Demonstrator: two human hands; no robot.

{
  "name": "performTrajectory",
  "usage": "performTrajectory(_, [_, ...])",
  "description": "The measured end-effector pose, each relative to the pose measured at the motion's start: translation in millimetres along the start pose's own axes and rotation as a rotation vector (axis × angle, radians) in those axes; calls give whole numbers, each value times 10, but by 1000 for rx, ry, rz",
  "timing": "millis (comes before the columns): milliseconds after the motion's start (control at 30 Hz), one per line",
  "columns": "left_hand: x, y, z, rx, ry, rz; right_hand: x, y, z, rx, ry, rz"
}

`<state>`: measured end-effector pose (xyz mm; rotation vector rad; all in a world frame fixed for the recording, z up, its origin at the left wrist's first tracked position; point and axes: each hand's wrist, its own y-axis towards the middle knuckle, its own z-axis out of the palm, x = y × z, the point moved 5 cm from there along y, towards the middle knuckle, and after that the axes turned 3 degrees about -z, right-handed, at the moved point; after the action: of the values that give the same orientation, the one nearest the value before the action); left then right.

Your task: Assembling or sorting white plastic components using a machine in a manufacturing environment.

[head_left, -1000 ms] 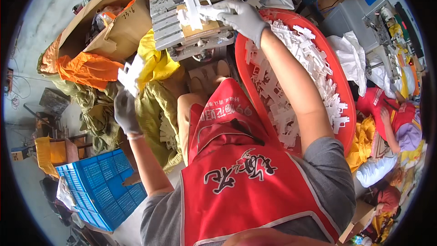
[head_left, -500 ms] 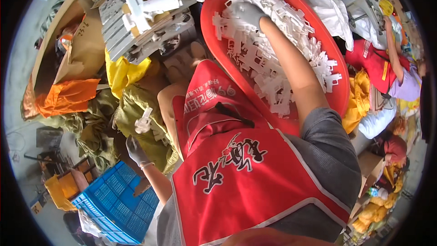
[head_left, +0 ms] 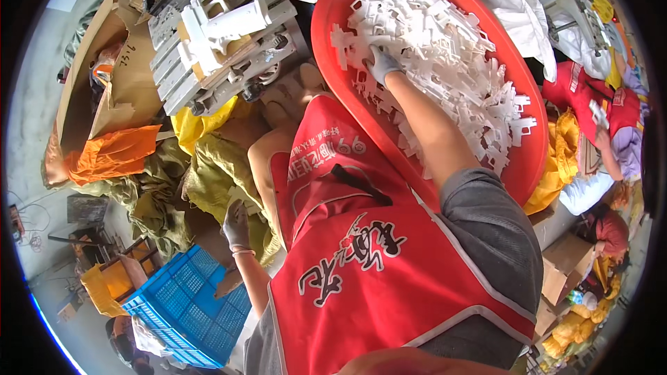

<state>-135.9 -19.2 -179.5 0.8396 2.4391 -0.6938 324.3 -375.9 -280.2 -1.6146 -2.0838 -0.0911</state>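
Observation:
My right hand [head_left: 383, 65], in a grey-white glove, is at the left side of a red oval tub [head_left: 533, 153]. The fingers are closed on a white plastic toy-gun piece [head_left: 353, 48] at the edge of the heap. Many similar white pieces [head_left: 445, 48] fill the tub. My left hand [head_left: 237, 225], also gloved, hangs low over an olive woven sack [head_left: 214, 175] beside my leg. Its fingers are loosely stretched and hold nothing that I can see. On the slatted grey metal fixture [head_left: 170, 69] ahead lies a larger white toy-gun-shaped piece [head_left: 240, 21].
A blue plastic crate [head_left: 187, 305] stands at the lower left. Beyond it are an open cardboard box [head_left: 132, 90], orange cloth [head_left: 114, 155] and a yellow sack [head_left: 201, 123]. Right of the tub lie white sacks [head_left: 517, 21] and yellow sacks [head_left: 561, 146]. A person in red [head_left: 590, 97] works there.
My right hand has drawn back toward me along the tub's left side. The white piece in the air by my left hand is gone from there. My left hand has shifted slightly right.

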Motion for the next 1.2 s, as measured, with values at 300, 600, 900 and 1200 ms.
performTrajectory(300, [-104, 173, 186, 28, -6, 130, -157, -857, 13, -69, -183, -270])
performTrajectory(600, [-574, 208, -162, -130, 0, 246, -147, -809, 172, -178, 75, -138])
performTrajectory(900, [-1956, 425, -1198, -546, -219, 605, -50, -969, -578, -124, 986, -275])
performTrajectory(1200, [-3467, 743, -1188, -218, -107, 872, 578, -1491, -1456, -118, 1197, -392])
